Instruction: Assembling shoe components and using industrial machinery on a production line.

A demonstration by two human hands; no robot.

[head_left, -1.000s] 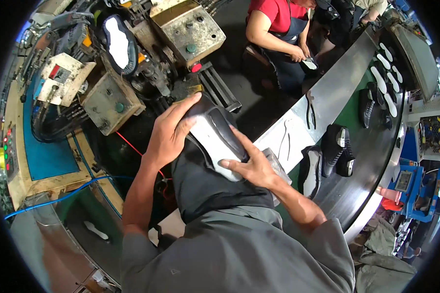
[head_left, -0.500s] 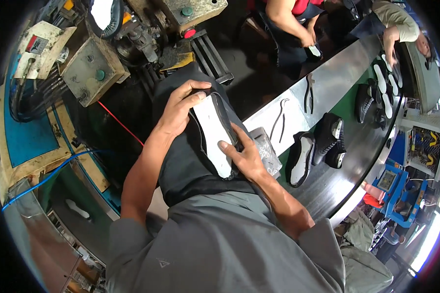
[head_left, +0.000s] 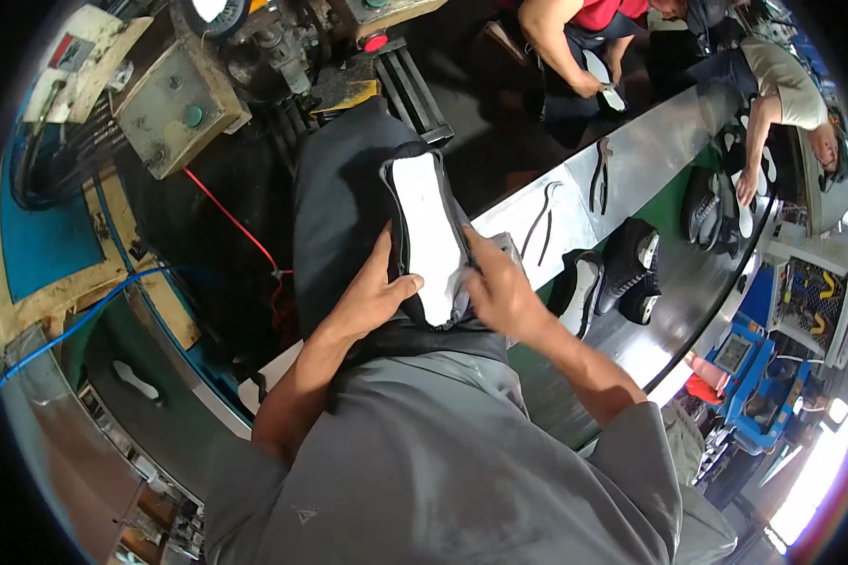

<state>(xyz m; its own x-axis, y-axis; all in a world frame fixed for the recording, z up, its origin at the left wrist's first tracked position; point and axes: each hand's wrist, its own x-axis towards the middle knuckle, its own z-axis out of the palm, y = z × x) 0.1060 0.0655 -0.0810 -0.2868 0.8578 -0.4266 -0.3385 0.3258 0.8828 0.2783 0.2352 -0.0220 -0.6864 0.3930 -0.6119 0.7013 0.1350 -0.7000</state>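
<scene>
In the head view, a black shoe is held bottom up over the person's dark trousers, its length running away from the body. The long bottom is white, matt and lightly specked, narrowing toward the near end. A black rim edges it, looking rumpled at the near right. The left hand grips the near left side, thumb on the white face. The right hand curls at the opposite edge; whether it pinches the rim, I cannot tell. Pliers lie on the metal counter to the right.
</scene>
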